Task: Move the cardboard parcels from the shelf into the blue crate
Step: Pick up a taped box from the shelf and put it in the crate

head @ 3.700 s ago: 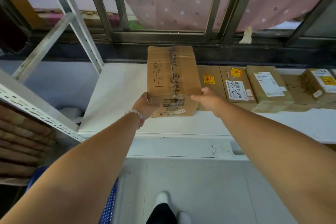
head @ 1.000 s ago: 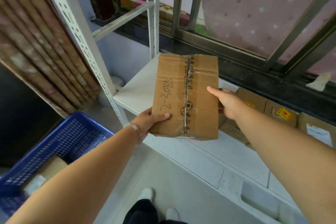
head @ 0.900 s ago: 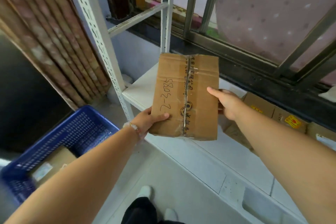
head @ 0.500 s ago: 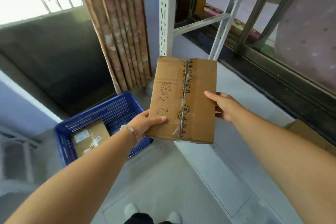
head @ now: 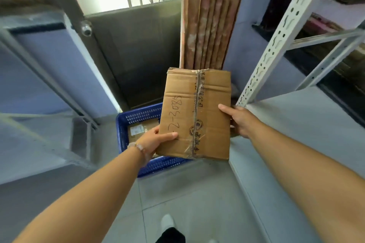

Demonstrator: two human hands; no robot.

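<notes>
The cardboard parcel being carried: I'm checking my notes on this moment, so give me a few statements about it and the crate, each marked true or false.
1. Both hands hold the cardboard parcel, the left hand at its near left corner, the right hand at its right edge. True.
2. The parcel already lies inside the blue crate. False: it is held in the air in front of the crate.
3. The crate already holds another parcel with a white label. True.
4. The held parcel's top bears a printed yellow sticker. False: it shows handwritten numbers and a taped seam.
5. The crate stands on the white shelf. False: it stands on the floor.
</notes>
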